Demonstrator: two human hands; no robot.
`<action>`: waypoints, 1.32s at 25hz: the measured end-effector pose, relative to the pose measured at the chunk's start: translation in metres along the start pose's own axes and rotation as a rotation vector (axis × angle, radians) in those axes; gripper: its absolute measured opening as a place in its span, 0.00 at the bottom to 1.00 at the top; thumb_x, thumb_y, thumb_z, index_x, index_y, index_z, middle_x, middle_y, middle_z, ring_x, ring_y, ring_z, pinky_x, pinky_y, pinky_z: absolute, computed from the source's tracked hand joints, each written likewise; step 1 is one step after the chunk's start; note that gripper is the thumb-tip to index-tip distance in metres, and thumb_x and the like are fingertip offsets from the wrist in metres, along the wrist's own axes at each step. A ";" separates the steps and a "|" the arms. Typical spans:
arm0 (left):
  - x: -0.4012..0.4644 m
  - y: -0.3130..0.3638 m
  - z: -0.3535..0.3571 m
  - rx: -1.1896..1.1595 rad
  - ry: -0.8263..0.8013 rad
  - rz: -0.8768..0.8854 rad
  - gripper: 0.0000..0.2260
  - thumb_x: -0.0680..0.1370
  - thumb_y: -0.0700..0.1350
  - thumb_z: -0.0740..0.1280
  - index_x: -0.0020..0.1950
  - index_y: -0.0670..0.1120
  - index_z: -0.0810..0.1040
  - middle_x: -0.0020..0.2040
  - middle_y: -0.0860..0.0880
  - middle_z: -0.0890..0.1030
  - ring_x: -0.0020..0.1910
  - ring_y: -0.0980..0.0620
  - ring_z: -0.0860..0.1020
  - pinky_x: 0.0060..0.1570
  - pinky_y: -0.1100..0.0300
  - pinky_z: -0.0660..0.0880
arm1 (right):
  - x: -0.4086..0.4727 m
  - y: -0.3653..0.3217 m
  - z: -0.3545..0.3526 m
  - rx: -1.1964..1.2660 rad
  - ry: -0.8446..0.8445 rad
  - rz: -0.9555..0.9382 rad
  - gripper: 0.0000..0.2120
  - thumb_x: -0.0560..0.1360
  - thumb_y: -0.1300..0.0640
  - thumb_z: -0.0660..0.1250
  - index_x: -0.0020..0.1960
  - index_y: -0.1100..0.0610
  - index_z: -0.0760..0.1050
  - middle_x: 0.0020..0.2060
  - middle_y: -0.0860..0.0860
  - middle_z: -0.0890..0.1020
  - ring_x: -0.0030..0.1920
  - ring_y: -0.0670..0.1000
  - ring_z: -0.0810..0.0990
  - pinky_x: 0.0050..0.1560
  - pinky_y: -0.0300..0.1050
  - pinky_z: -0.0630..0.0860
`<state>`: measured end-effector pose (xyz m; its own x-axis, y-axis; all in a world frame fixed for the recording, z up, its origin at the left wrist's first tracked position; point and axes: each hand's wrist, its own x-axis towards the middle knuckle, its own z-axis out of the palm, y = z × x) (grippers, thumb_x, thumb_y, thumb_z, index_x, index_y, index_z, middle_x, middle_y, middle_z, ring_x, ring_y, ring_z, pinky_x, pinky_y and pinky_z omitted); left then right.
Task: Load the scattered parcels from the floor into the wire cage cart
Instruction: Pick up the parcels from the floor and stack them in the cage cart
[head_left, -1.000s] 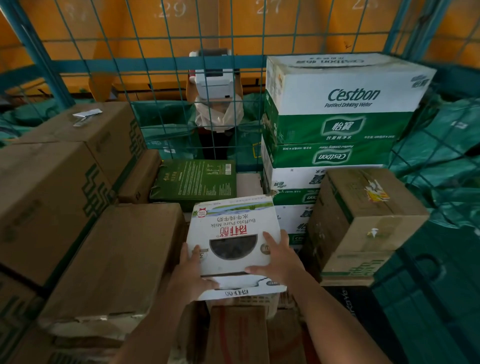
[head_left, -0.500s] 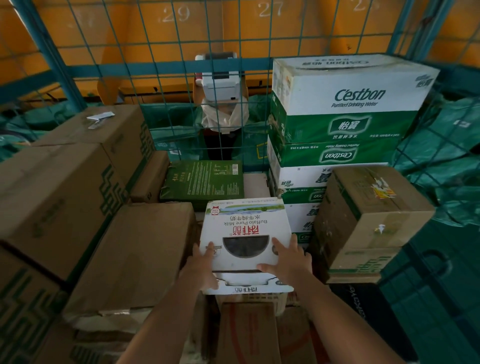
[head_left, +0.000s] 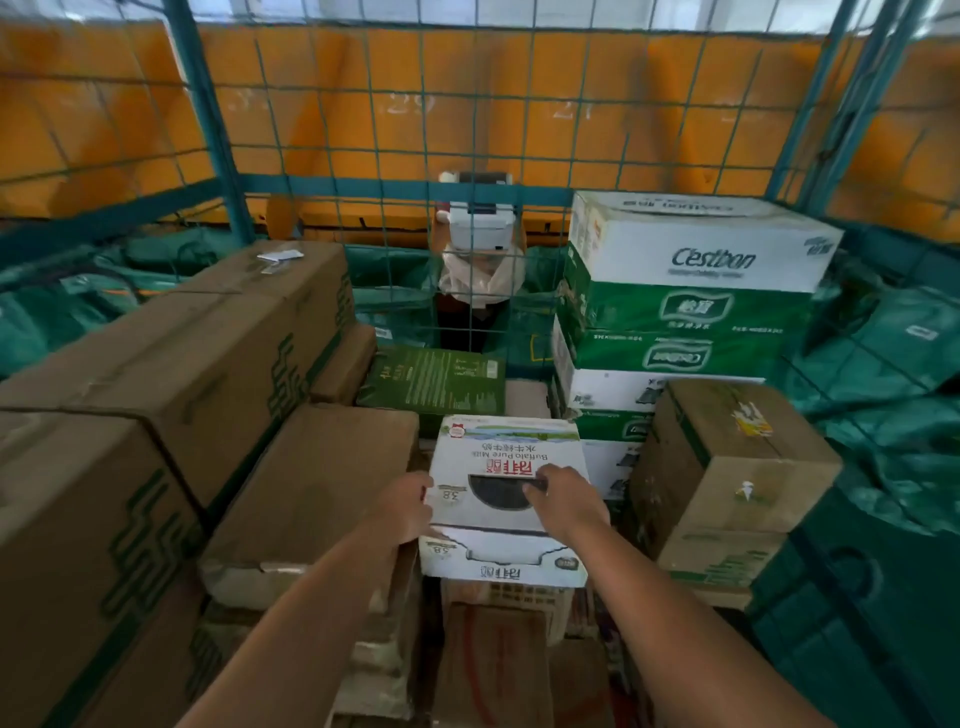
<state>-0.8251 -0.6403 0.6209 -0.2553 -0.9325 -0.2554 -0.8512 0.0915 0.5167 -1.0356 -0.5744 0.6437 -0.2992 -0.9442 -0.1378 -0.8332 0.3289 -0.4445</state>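
Head view: milk carton (head_left: 506, 470) between left hand (head_left: 408, 506) and right hand (head_left: 566, 501).

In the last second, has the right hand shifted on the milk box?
Yes. The right hand slid from the milk box's right edge toward its middle, fingers now at the dark handle cutout.

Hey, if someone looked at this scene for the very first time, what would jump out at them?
Probably the white milk carton at centre, with the left hand at its left edge and the right hand on its top. Next, the white-and-green Cestbon cases stacked at back right, and the big brown cartons piled along the left. The blue wire cage encloses it all against an orange backdrop.
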 end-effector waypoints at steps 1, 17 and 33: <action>-0.014 -0.002 -0.003 0.011 0.038 -0.027 0.17 0.79 0.38 0.63 0.68 0.45 0.73 0.66 0.46 0.74 0.62 0.47 0.74 0.58 0.61 0.72 | -0.006 -0.003 -0.002 0.021 -0.009 -0.038 0.14 0.80 0.47 0.59 0.59 0.53 0.75 0.57 0.54 0.79 0.55 0.55 0.78 0.51 0.45 0.75; -0.382 -0.118 0.050 -0.096 0.318 -0.838 0.12 0.78 0.43 0.60 0.58 0.46 0.79 0.55 0.49 0.79 0.52 0.48 0.78 0.46 0.59 0.73 | -0.205 -0.105 0.098 0.044 -0.567 -0.713 0.14 0.80 0.50 0.60 0.53 0.59 0.78 0.52 0.55 0.81 0.51 0.56 0.79 0.48 0.46 0.73; -0.888 -0.306 0.172 -0.513 0.589 -1.461 0.15 0.75 0.38 0.57 0.56 0.42 0.80 0.58 0.46 0.81 0.49 0.48 0.75 0.56 0.54 0.75 | -0.673 -0.280 0.326 -0.293 -0.909 -1.191 0.10 0.79 0.49 0.60 0.56 0.53 0.75 0.53 0.49 0.79 0.49 0.52 0.77 0.47 0.43 0.72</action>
<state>-0.4164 0.2201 0.5489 0.8715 -0.1288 -0.4732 0.0597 -0.9299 0.3630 -0.4494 -0.0372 0.5722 0.8777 -0.3088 -0.3664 -0.4679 -0.7175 -0.5161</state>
